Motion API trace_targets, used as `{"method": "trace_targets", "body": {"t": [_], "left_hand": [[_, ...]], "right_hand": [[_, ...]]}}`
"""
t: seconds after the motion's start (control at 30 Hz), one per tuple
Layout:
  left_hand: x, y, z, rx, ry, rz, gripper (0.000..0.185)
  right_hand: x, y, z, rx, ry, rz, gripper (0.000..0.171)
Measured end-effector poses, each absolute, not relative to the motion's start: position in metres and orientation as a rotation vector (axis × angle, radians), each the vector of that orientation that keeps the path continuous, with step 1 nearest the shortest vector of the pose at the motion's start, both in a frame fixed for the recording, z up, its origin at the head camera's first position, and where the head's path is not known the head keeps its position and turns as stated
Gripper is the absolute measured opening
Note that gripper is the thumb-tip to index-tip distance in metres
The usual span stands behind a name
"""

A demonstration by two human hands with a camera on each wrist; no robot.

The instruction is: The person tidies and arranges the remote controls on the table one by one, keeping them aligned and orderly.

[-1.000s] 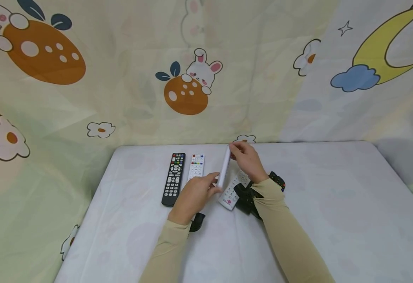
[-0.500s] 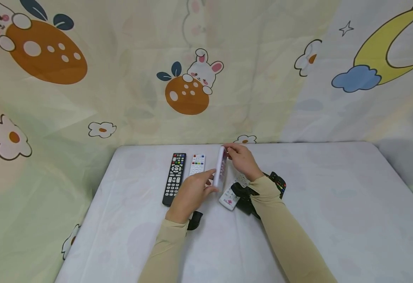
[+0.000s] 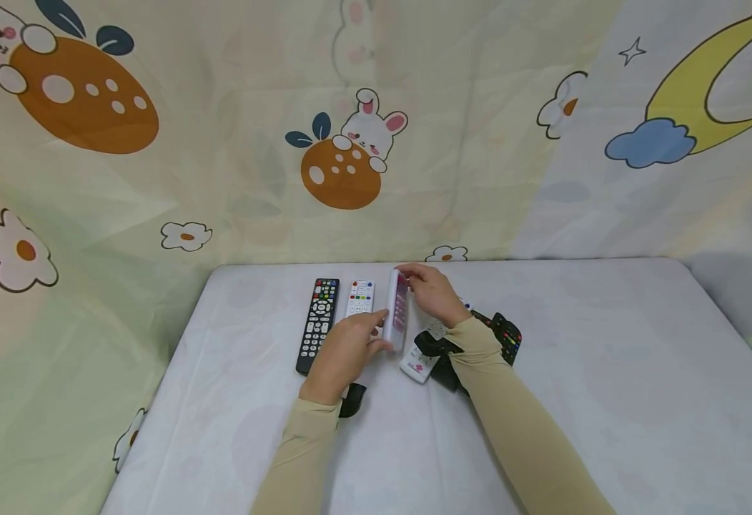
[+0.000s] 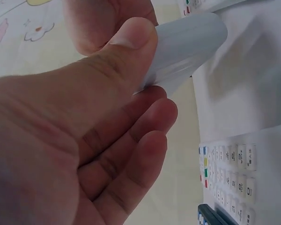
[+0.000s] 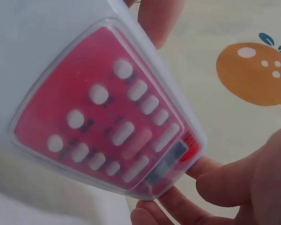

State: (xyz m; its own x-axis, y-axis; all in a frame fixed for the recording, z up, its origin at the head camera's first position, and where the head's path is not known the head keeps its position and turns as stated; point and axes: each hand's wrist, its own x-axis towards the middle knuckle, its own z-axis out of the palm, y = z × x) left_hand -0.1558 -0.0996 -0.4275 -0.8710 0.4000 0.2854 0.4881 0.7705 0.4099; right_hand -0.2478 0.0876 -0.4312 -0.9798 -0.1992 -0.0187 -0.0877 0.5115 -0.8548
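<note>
Both hands hold a white remote control (image 3: pixel 397 315) with a red button panel, on edge and tilted, close over the white-covered table. My left hand (image 3: pixel 345 350) grips its near end; in the left wrist view, the thumb lies along the white casing (image 4: pixel 192 42) and the other fingers curl beneath. At the far end, my right hand (image 3: pixel 437 293) pinches it from the right. The right wrist view shows white buttons on the red panel (image 5: pixel 103 117), with the right fingers at the narrow end beside a small dark display (image 5: pixel 167 159).
A black remote (image 3: pixel 318 322) and a white one (image 3: pixel 359 297) lie side by side at left. Another white remote (image 3: pixel 417 365) lies slanted, partly hidden under the right wrist. A black remote (image 3: pixel 507 337) shows just right of that wrist. A patterned cloth (image 3: pixel 241 179) hangs behind the table.
The held remote has shifted left and turned, so its red button face shows more. Both hands moved left with it. The remotes on the table stayed put.
</note>
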Motion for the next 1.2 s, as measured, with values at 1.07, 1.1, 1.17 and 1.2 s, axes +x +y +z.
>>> {"method": "trace_targets", "body": {"t": [1.07, 1.1, 1.17, 1.2], "left_hand": [[-0.162, -0.101, -0.446, -0.646, -2.834, -0.606, 0.054], [-0.162, -0.100, -0.446, -0.641, -2.835, -0.608, 0.054], [-0.163, -0.100, -0.447, -0.631, -2.841, -0.611, 0.054], [-0.163, -0.100, -0.447, -0.629, -2.843, -0.613, 0.054]], "right_hand": [[-0.250, 0.078, -0.436, -0.395, 2.757, -1.157, 0.038], [-0.250, 0.078, -0.437, -0.405, 2.764, -1.149, 0.038], [-0.251, 0.078, -0.438, -0.409, 2.764, -1.150, 0.038], [-0.251, 0.077, -0.438, -0.413, 2.762, -1.153, 0.039]]}}
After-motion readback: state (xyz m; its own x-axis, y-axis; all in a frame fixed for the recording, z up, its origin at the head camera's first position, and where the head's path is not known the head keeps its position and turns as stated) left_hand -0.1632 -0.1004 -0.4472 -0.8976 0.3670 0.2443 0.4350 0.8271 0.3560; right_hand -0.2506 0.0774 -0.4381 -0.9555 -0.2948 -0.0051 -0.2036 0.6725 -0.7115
